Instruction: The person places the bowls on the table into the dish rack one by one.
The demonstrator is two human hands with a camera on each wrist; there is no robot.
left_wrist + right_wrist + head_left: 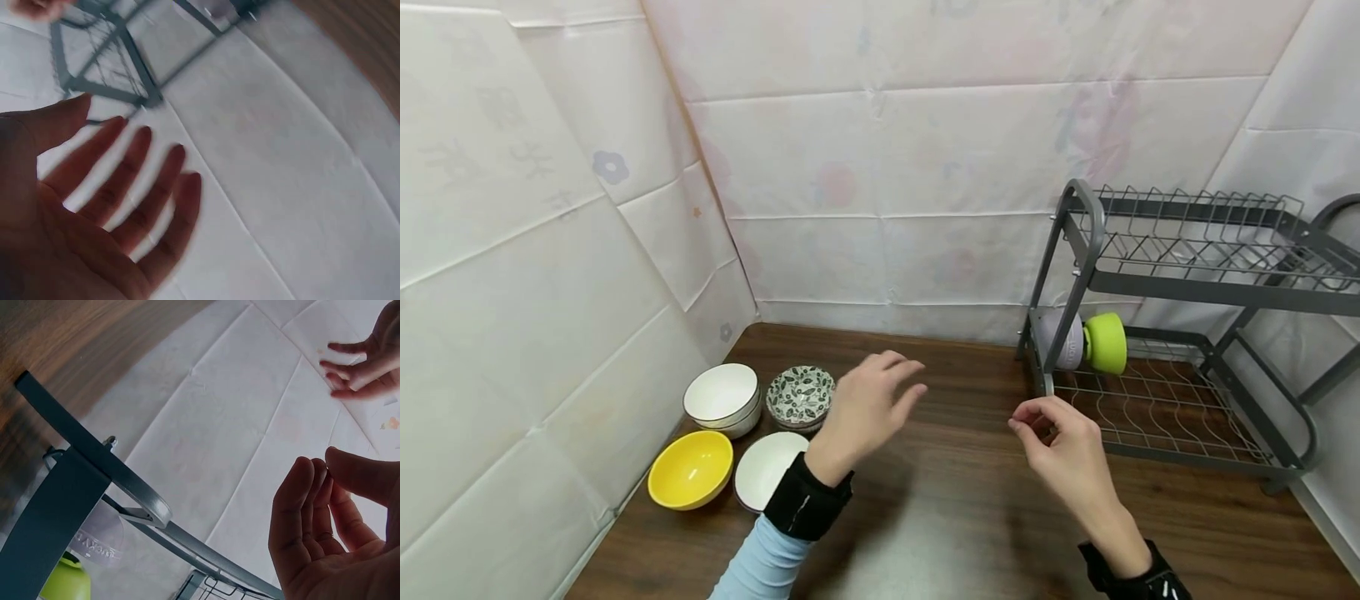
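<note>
My left hand [863, 408] is raised over the table, just right of the bowls, its fingers spread and the palm holding nothing in the left wrist view. Nearest to it are a green leaf-patterned bowl [801, 395] and a white dish [767, 468], partly hidden by the wrist. My right hand [1067, 446] is in front of the rack's left end, fingers curled and thumb tip meeting the fingertips, with nothing visible between them. Behind it, a lime green bowl [1106, 343] and a lavender bowl [1070, 342] with raised lettering stand on edge in the rack's lower tier.
A yellow bowl [691, 470] and stacked white bowls [722, 395] stand at the table's left side. A two-tier dark metal dish rack [1195, 289] occupies the right. White patterned sheets [880, 167] hang behind and beside the brown wooden table [947, 500].
</note>
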